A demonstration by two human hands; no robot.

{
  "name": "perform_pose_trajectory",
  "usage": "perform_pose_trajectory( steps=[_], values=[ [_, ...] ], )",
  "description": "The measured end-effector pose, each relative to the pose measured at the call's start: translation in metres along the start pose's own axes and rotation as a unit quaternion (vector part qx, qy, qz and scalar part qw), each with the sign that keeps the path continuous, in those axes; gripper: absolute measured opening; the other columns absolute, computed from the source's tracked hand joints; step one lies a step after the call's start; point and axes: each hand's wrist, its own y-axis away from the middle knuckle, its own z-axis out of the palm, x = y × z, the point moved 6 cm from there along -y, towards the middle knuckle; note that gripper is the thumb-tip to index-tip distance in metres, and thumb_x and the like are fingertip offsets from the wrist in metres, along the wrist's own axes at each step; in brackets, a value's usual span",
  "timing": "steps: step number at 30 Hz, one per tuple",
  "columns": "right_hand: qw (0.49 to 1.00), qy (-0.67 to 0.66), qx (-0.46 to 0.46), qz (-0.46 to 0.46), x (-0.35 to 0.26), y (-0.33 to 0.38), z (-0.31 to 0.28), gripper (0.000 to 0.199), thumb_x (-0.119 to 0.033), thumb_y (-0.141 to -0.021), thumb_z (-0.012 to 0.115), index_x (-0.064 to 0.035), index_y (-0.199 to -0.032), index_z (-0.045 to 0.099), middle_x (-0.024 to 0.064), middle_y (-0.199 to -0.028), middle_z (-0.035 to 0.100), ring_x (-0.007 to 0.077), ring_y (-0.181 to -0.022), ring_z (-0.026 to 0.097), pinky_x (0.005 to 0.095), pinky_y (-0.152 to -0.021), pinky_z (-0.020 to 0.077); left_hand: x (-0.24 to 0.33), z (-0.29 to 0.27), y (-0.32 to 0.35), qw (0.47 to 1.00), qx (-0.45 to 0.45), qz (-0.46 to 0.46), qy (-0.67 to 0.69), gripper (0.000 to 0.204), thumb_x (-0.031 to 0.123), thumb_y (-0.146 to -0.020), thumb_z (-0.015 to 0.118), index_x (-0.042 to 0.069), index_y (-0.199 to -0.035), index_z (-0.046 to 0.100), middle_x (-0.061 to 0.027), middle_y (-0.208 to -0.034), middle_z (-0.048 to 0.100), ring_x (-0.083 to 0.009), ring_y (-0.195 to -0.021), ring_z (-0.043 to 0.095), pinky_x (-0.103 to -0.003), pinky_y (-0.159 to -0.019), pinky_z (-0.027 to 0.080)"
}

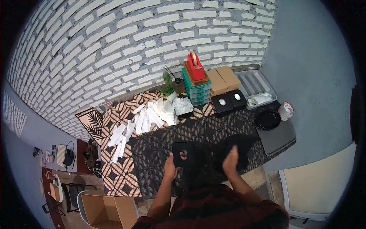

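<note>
My left hand (170, 167) grips the left edge of a black square box lid (183, 148) with a rounded opening in it. A bit of skin shows through that opening. To the right, my right hand (230, 162) is raised over the dark mat, slightly blurred, with its thumb pointing away from me. Beside it lies a very dark shape (244, 149) whose outline I cannot make out. The fingers of this hand are mostly hidden. Farther back stand two black boxes (222, 102) with white ovals on top.
White paper strips (146, 117) and crumpled white paper (183, 105) lie back left near a potted plant (167, 86). A red tape dispenser (195, 68) tops green drawers (199, 91). Brown boxes (217, 82), a clear tray (257, 86), a black bowl (267, 120) and stacked bowls (285, 111) stand right.
</note>
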Motion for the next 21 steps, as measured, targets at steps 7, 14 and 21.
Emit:
perform_pose_trajectory(
  steps=[7, 14, 21],
  values=[
    [0.863, 0.203, -0.369, -0.281, -0.116, 0.118, 0.157, 0.037, -0.023, -0.100, 0.047, 0.0045, -0.123, 0.056, 0.0268, -0.121, 0.058, 0.0424, -0.119, 0.052, 0.0546, -0.109, 0.0332, -0.012, -0.048, 0.011, 0.934, -0.064, 0.228, -0.266, 0.054, 0.036, -0.108, 0.031, -0.005, -0.098, 0.064, -0.0121, -0.087, 0.067, -0.0219, -0.082, 0.060, -0.038, -0.075, 0.046],
    [0.862, 0.220, -0.287, -0.354, -0.125, 0.181, 0.227, 0.034, -0.026, -0.100, 0.049, -0.0039, -0.123, 0.060, 0.0184, -0.122, 0.059, 0.0369, -0.116, 0.053, 0.0558, -0.110, 0.0302, 0.047, -0.111, 0.022, 0.935, 0.002, 0.150, -0.321, 0.045, 0.032, -0.107, 0.039, -0.001, -0.081, 0.052, -0.0015, -0.071, 0.048, -0.0124, -0.069, 0.040, -0.035, -0.063, 0.037],
    [0.775, 0.311, -0.391, -0.388, -0.144, 0.194, 0.226, 0.029, -0.025, -0.094, 0.060, -0.0093, -0.118, 0.066, 0.0088, -0.118, 0.061, 0.0289, -0.103, 0.055, 0.0481, -0.096, 0.0419, 0.034, -0.179, 0.030, 0.992, 0.067, 0.094, -0.042, 0.047, 0.039, -0.106, 0.041, 0.000, -0.095, 0.063, -0.0064, -0.090, 0.064, -0.0156, -0.075, 0.057, -0.033, -0.071, 0.048]
  ],
)
